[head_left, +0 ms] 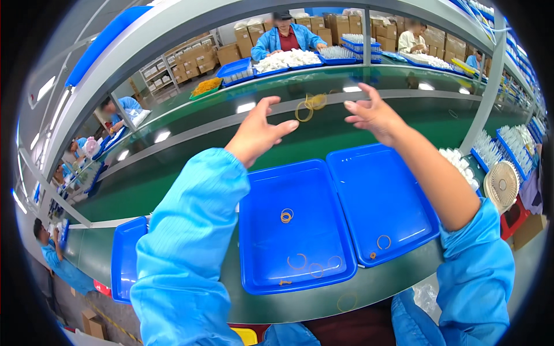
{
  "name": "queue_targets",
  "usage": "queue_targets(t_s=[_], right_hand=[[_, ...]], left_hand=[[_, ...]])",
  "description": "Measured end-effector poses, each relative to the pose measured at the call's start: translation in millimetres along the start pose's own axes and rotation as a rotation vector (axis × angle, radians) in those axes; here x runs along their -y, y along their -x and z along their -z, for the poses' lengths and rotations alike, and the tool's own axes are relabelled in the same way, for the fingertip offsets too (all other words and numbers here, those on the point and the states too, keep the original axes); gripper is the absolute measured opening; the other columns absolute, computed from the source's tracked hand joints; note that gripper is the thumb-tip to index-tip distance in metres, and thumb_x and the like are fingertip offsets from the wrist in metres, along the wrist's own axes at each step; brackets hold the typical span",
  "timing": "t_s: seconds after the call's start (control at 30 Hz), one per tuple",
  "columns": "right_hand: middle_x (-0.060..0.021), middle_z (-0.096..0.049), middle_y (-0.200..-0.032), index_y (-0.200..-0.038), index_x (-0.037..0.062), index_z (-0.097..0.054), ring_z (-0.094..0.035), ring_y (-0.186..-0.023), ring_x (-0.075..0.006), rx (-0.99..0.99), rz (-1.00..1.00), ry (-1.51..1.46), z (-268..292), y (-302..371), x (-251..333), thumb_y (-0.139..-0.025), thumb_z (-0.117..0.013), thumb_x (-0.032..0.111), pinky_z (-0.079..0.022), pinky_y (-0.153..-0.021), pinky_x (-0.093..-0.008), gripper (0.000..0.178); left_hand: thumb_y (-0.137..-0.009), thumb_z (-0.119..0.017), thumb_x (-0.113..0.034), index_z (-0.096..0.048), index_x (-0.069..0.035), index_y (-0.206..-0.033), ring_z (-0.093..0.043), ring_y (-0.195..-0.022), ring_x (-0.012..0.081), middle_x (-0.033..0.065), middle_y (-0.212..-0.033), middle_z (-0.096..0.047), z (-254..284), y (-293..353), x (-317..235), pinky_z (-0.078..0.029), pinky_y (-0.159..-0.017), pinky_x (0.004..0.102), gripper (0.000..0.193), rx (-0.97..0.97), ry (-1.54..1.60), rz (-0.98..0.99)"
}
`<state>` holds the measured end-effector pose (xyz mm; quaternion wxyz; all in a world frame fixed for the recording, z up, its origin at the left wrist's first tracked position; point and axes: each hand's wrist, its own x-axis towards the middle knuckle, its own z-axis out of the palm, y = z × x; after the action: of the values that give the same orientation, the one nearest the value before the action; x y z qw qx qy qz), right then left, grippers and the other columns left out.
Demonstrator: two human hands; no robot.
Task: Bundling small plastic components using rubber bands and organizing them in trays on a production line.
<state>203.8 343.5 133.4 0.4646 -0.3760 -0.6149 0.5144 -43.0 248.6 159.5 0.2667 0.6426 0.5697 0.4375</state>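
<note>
Both of my hands are raised over the green conveyor belt, beyond the trays. My left hand (258, 131) has its fingers apart with nothing in them. Opposite it, my right hand (378, 118) is also open, fingers spread and slightly curled. Between the two hands is a loose cluster of yellowish rubber bands (311, 106), blurred and touching neither hand; whether it is in the air or on the belt I cannot tell. Below, a blue tray (300, 242) contains several rubber bands (287, 216). The blue tray beside it (386, 196) holds a few bands (383, 242) near its front edge.
Another blue tray (128, 259) stands left of my left sleeve. White parts (459, 164), a small round fan (501, 185) and filled trays (513, 151) are at the right. A grey post (487, 86) rises there. Across the belt, a co-worker (287, 37) sits behind heaped white parts.
</note>
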Motion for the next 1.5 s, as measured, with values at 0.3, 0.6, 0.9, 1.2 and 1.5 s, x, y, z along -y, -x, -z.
queue_targets(t_s=[0.3, 0.6, 0.9, 1.2, 1.5], right_hand=[[-0.0121, -0.059, -0.099, -0.105, 0.0090, -0.058, -0.057, -0.094, -0.0316, 0.794, 0.073, 1.043, 51, 145, -56, -0.069, -0.073, 0.028, -0.045, -0.081, -0.0402, 0.043], [-0.0117, -0.054, -0.089, -0.084, 0.0061, -0.054, -0.059, -0.076, -0.0323, 0.713, 0.224, 1.091, 49, 180, -94, -0.081, -0.059, 0.015, -0.047, -0.064, -0.0424, 0.010], [-0.0134, -0.061, -0.074, -0.082, 0.0032, -0.054, -0.059, -0.070, -0.0327, 0.851, 0.234, 0.986, 36, 194, -84, -0.078, -0.061, 0.016, -0.046, -0.061, -0.0411, 0.015], [-0.0104, -0.062, -0.072, -0.081, 0.0045, -0.060, -0.061, -0.066, -0.0231, 1.211, -0.168, 0.909, 26, 150, -69, -0.076, -0.057, 0.013, -0.047, -0.059, -0.0361, 0.010], [-0.0107, -0.040, -0.125, -0.124, 0.0104, -0.039, -0.048, -0.109, -0.0235, 0.512, 0.188, 0.778, 84, 133, -28, -0.068, -0.075, 0.032, -0.042, -0.088, -0.0409, 0.070]], left_hand=[[-0.073, -0.070, -0.022, -0.049, -0.007, -0.113, -0.054, -0.096, 0.0389, 0.0206, -0.109, -0.047, -55, 101, 116, -0.046, -0.082, 0.0419, 0.047, 0.436, -0.659, 0.007], [-0.072, -0.064, 0.000, -0.058, 0.001, -0.074, -0.060, -0.067, 0.0261, 0.0142, -0.075, -0.058, -60, 113, 116, -0.048, -0.061, 0.0337, 0.006, 0.396, -0.572, -0.214], [-0.074, -0.064, -0.002, -0.059, -0.001, -0.079, -0.060, -0.066, 0.0254, 0.0114, -0.075, -0.058, -40, 174, 72, -0.048, -0.059, 0.0319, 0.007, 0.751, -0.353, -0.171], [-0.069, -0.063, -0.002, -0.058, 0.000, -0.084, -0.059, -0.072, 0.0317, 0.0137, -0.073, -0.058, -71, 178, 86, -0.048, -0.064, 0.0409, 0.016, 0.745, -0.582, -0.263], [-0.059, -0.078, -0.024, -0.048, -0.003, -0.110, -0.049, -0.087, 0.0368, 0.0199, -0.103, -0.047, -14, 110, 36, -0.044, -0.072, 0.0430, 0.063, 0.095, -0.588, -0.524]])
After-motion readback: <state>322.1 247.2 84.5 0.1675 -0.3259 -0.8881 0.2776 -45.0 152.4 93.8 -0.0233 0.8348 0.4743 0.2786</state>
